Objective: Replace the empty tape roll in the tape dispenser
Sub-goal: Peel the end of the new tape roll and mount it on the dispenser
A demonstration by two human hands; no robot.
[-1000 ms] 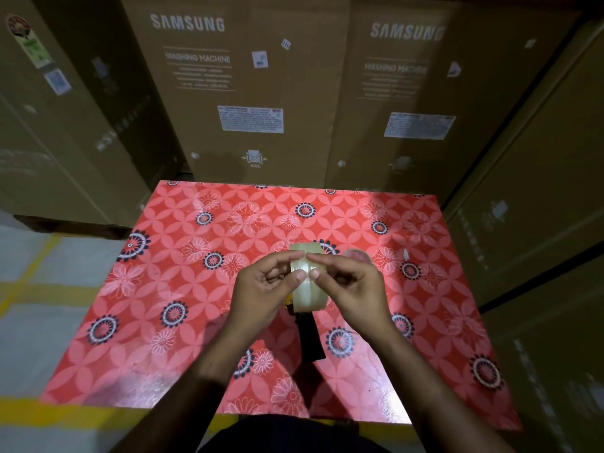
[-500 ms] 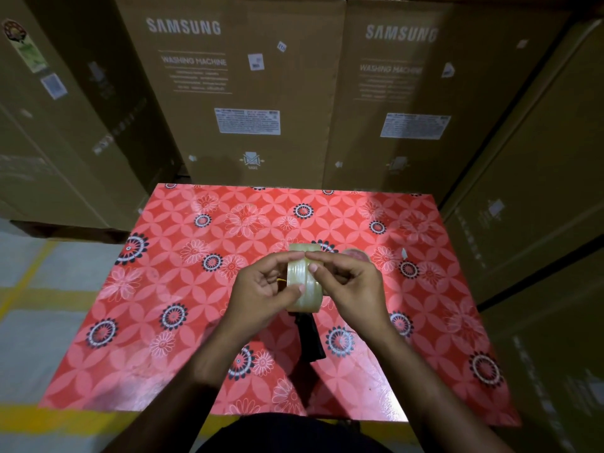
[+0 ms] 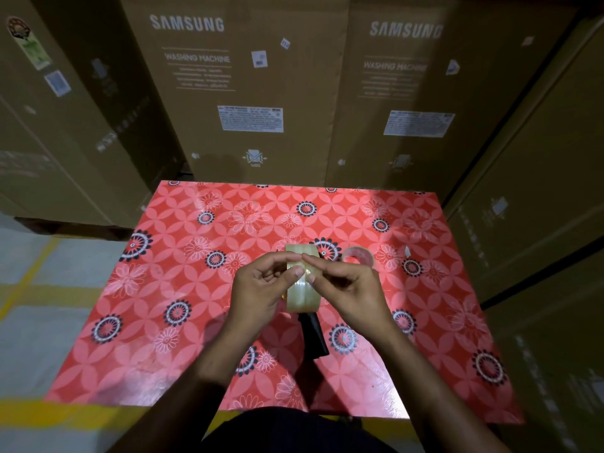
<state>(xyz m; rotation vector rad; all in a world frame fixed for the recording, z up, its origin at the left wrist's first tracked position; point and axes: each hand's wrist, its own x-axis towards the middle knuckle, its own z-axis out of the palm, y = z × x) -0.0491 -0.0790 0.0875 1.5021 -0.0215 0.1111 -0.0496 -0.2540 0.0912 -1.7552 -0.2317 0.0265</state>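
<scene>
A full clear tape roll (image 3: 304, 297) sits in the tape dispenser, whose black handle (image 3: 313, 335) points toward me over the red floral table (image 3: 163, 289). My left hand (image 3: 261, 289) curls against the roll's left side, thumb and forefinger on its top edge. My right hand (image 3: 346, 289) meets it from the right, fingertips pinching at the roll's surface. The empty tape roll (image 3: 358, 256), a thin core, lies on the table just behind my right hand. The dispenser's front is hidden by my hands.
Tall cardboard washing-machine boxes (image 3: 248, 93) wall the table at the back, left and right. A grey floor with yellow lines (image 3: 32, 289) lies to the left. A small white scrap (image 3: 407, 252) lies right of the empty core.
Both hands stay on the roll; fingertips have shifted slightly along its top edge. The camera has tilted a little, showing the empty core more fully.
</scene>
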